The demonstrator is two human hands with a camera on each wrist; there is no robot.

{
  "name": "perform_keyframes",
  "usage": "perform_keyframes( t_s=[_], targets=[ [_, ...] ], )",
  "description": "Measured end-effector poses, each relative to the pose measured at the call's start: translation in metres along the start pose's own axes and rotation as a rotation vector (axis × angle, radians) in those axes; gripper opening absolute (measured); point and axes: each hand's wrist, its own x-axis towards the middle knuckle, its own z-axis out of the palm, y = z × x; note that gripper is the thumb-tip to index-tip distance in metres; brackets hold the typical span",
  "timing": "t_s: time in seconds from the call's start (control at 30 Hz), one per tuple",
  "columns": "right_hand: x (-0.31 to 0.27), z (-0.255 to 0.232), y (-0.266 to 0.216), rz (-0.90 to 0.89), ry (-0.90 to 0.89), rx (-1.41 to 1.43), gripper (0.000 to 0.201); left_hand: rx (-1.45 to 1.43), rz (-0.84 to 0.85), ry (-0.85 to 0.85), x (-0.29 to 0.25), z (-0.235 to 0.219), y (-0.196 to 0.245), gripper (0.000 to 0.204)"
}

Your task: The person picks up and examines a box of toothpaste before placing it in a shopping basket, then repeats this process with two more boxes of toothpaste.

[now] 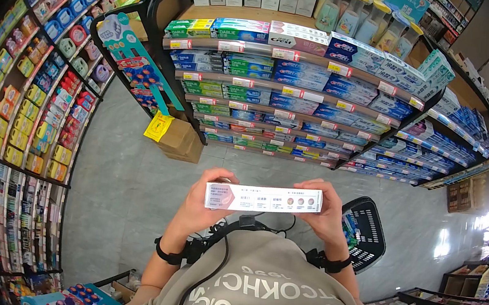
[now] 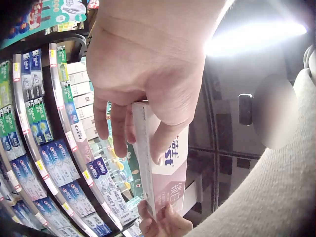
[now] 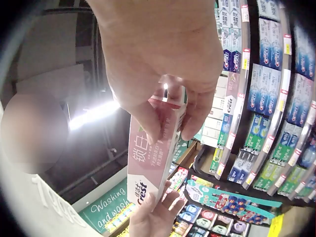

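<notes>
A pink and white Crest toothpaste box [image 1: 263,199] lies level across both hands in front of the chest, a printed long side facing up in the head view. My left hand [image 1: 206,196] grips its left end, and my right hand [image 1: 324,212] grips the right end. In the left wrist view the left thumb lies along the box's face [image 2: 170,173], with the fingers on the other side. The right wrist view shows the right thumb [image 3: 148,121] on the pink face, fingers behind.
Ahead stands a shelf unit [image 1: 291,57] stacked with toothpaste boxes. A black basket [image 1: 377,235] holding some packs sits on the floor to the right. Left of the shelf are a cardboard carton [image 1: 181,141] and a teal display board [image 1: 136,61]. More stocked shelves [image 1: 29,99] line the left.
</notes>
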Motion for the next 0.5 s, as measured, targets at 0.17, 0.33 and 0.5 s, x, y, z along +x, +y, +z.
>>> perform_keyframes(
  t_s=[0.17,0.33,0.5],
  targets=[
    [-0.0012,0.0007,0.0019,-0.007,0.000,0.014,0.053,0.002,-0.005,0.001,-0.0001,0.0000,0.0053,0.070],
    [-0.0024,0.0001,0.0026,-0.011,0.001,0.025,0.053,0.019,-0.006,-0.018,-0.0009,-0.0002,0.0050,0.071],
    [-0.0044,0.0003,0.0010,-0.012,0.011,0.024,0.052,0.003,0.004,-0.009,-0.0006,0.0014,0.0058,0.070]
  ],
)
